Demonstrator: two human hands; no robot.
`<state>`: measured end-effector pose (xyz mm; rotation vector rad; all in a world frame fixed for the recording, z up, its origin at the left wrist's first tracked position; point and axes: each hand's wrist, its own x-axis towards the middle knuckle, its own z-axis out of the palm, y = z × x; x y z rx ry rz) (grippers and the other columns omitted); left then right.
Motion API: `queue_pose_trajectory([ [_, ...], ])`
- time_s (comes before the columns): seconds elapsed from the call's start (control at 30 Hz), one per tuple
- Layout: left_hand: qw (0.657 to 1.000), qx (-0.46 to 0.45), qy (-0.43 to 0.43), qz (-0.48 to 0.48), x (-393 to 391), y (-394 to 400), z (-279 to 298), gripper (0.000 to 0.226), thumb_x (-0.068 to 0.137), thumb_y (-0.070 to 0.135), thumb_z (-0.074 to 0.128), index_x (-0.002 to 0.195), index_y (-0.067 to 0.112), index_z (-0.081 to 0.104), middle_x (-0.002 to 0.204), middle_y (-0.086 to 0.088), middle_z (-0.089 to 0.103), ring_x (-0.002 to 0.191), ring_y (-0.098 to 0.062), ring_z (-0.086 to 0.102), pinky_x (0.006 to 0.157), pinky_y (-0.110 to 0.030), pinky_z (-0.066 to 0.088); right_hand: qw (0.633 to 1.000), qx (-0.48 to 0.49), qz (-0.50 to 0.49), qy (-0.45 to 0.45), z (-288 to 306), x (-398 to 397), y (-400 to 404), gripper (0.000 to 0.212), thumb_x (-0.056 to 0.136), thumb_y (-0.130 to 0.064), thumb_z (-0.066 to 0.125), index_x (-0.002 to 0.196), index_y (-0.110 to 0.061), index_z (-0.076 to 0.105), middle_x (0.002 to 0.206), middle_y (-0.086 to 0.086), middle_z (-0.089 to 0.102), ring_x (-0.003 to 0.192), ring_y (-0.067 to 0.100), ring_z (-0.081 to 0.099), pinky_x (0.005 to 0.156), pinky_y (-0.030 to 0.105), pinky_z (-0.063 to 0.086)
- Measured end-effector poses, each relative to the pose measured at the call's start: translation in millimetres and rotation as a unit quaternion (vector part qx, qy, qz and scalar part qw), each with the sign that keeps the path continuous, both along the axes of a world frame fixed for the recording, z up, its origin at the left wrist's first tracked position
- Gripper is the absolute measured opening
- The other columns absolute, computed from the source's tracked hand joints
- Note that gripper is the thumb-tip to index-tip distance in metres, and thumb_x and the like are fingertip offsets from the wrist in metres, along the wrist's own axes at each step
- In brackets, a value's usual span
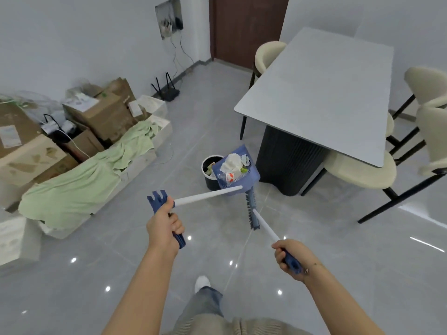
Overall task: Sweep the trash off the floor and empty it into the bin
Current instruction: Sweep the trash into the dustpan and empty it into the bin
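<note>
Nearest the camera, a white shoe (202, 283) and a grey trouser leg stand on glossy grey floor tiles (338, 262) that mirror the ceiling lights as small bright dots.

Just beyond, the left hand (164, 228) has its fingers curled tight round the dark blue plastic grip of the dustpan handle (208, 196), whose forked clip end sticks up past the knuckles; from there a smooth white tube runs right and away to the pan. The right hand (289, 257) wraps its fingers round the blue grip of the broom (252, 211), whose white shaft slants up and left to a narrow blue-grey bristle head hanging edge-on under the pan.

The blue plastic dustpan (235, 172) is lifted off the floor and sits just right of, and partly over, the bin. It holds the trash (233, 165): crumpled white tissue, a clear plastic bottle with a red label and a scrap of green. Judging from this, the sweeping is done, since no litter shows on the visible floor, and what is left is to tip the load out.

The bin (210, 172) is a small round container, dark outside with a pale rim, and some rubbish already lies inside.

Farther off, a pale grey matte table (321, 93) on a ribbed black base stands on the right with cream upholstered chairs (362, 175) on thin black legs. On the left, brown cardboard boxes (101, 114) are stacked behind a rumpled pale green cloth (79, 180). A black router (167, 91) sits by the far wall, near a dark brown door (246, 27).
</note>
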<state>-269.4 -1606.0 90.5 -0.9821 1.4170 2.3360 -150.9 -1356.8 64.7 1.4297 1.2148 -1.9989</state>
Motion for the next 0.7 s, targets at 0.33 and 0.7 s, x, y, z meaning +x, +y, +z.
queue_pose_trajectory([
  [0.33,0.967,0.195,-0.114,0.119,-133,-6,-36,0.035,0.092,0.031,0.057,0.063,0.02,0.042,0.034,0.009,0.029,0.025,-0.004,0.026,0.028,-0.014,0.022,1.0,-0.012,-0.013,-0.014,-1,-119,-3,0.014,0.091,-0.001,0.048,0.078,-0.006,0.047,0.045,0.002,0.045,0.027,0.007,0.043,0.028,0.015,0.032],
  [0.7,0.914,0.295,-0.191,0.205,-156,17,-82,0.048,0.099,0.024,0.042,0.053,0.019,0.029,0.029,0.006,0.023,0.022,-0.009,0.022,0.031,-0.015,0.023,0.999,0.0,0.004,-0.049,-9,-174,15,0.02,0.09,0.0,0.047,0.072,-0.009,0.044,0.04,0.0,0.045,0.026,0.007,0.043,0.028,0.013,0.031],
])
